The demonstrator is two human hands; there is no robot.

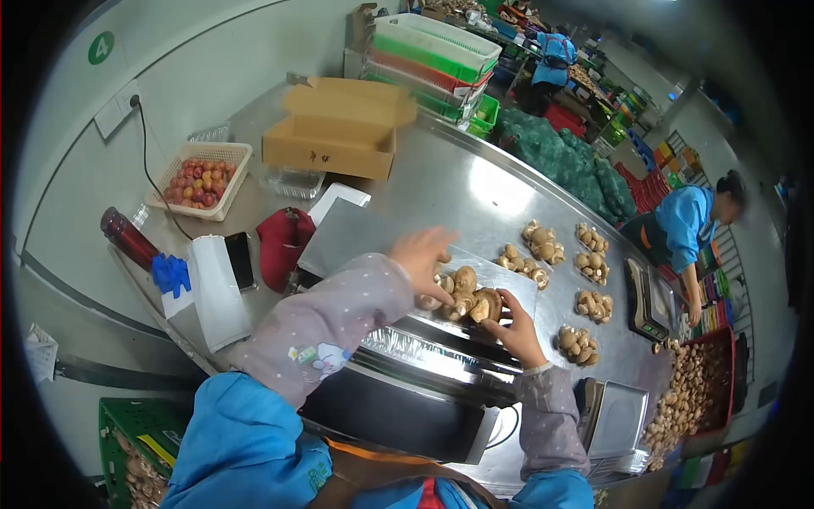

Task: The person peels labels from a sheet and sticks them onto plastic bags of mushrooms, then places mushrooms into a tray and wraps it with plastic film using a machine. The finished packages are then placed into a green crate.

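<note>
A cluster of brown-capped mushrooms (462,295) sits on the wrapping machine in front of me, with pale stems showing; whether a tray lies beneath is hidden. My left hand (421,265) curls over the left side of the cluster, thumb against a mushroom and forefinger blurred. From the right, my right hand (519,332) grips the rightmost mushroom between thumb and fingers. Shiny clear film (424,355) runs across the machine on my side of the mushrooms. Just beyond the cluster lies another group of mushrooms (521,266) on the metal plate.
Several mushroom portions (577,344) stand on the steel table (441,182). Scales (617,420) and a red crate (719,373) with loose mushrooms are at right. A cardboard box (331,148), fruit basket (237,165) and red cap (282,246) lie left. A co-worker (687,225) stands across.
</note>
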